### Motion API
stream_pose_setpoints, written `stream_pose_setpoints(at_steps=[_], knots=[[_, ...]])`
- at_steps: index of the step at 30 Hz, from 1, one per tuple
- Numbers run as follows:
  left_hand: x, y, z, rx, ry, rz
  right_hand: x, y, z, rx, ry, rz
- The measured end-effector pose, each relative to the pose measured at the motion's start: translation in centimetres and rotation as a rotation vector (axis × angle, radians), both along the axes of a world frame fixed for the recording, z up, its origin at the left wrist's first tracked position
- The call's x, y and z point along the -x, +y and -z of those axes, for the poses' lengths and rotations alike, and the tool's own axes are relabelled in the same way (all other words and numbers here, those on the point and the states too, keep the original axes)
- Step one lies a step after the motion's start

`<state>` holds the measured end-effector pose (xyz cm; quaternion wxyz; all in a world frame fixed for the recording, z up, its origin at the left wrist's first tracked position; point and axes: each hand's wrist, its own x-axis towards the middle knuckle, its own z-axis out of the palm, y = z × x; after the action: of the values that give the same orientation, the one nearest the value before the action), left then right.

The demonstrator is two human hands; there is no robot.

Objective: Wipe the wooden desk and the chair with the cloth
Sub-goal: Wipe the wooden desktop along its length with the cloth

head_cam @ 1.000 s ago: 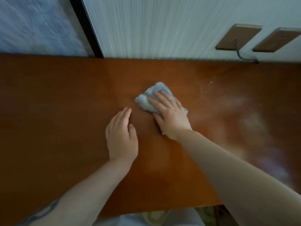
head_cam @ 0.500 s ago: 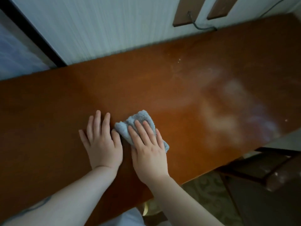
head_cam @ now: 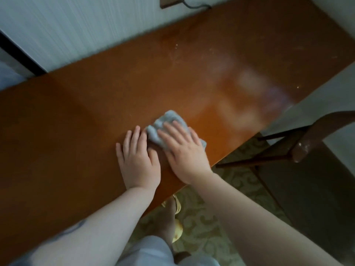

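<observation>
Where the right hand (head_cam: pixel 184 152) lies flat on the desk (head_cam: pixel 76 116), the cloth (head_cam: pixel 169 127) is pinned beneath its straight, slightly spread fingers (head_cam: pixel 172 131), near the desk's near edge. Cloth is seen bunched beyond the fingertips on the far side, and a corner shows to the right of the hand, by the little finger. The left hand (head_cam: pixel 137 160) is laid flat on bare wood just left of the cloth, fingers straight and close together; its index fingertip is at the cloth's left edge, though whether it touches cannot be told. Nothing is held by that hand.

Much of the cloth is covered by the right hand, so its full outline cannot be made out. The chair (head_cam: pixel 307 148) is cut off by the right edge of the frame, with only a dark curved back rail and some rungs shown, and its seat is lost in shadow. A plate on the wall (head_cam: pixel 171 1) is cut off at the top, a cable running from it. Both forearms are blurred at the near edge.

The cloth is seen as pale grey-blue, soft and crumpled. The desk is a glossy orange-brown, with a hazy pale sheen and a few light specks on its right part.
</observation>
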<state>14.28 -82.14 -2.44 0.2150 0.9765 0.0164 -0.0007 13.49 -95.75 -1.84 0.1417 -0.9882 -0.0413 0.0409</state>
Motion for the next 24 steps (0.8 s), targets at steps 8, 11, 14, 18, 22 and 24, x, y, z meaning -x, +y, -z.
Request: stream_pose_setpoints(at_steps=[8, 11, 14, 18, 22, 24], knots=[[-0.4, -0.4, 0.2, -0.073, 0.034, -0.016, 2.3, 1.7, -0.3, 0.024, -0.004, 0.220], [-0.4, -0.6, 0.1, -0.078, 0.036, -0.005, -0.2, -2.0, -0.5, 0.035, 0.065, 0.061], [-0.4, -0.6, 0.3, -0.080, 0.031, -0.002, 0.2, -4.5, 0.0, 0.023, -0.028, 0.532], [-0.5, -0.8, 0.2, -0.080, 0.000, -0.015, 2.1, 1.6, 0.3, 0.000, -0.070, 0.578], [-0.4, -0.8, 0.1, -0.080, -0.011, -0.016, 0.8, 1.9, -0.1, -0.010, -0.007, 0.001], [-0.5, -0.8, 0.0, -0.095, 0.010, -0.016, -0.2, -0.9, 0.0, -0.010, -0.010, 0.038]])
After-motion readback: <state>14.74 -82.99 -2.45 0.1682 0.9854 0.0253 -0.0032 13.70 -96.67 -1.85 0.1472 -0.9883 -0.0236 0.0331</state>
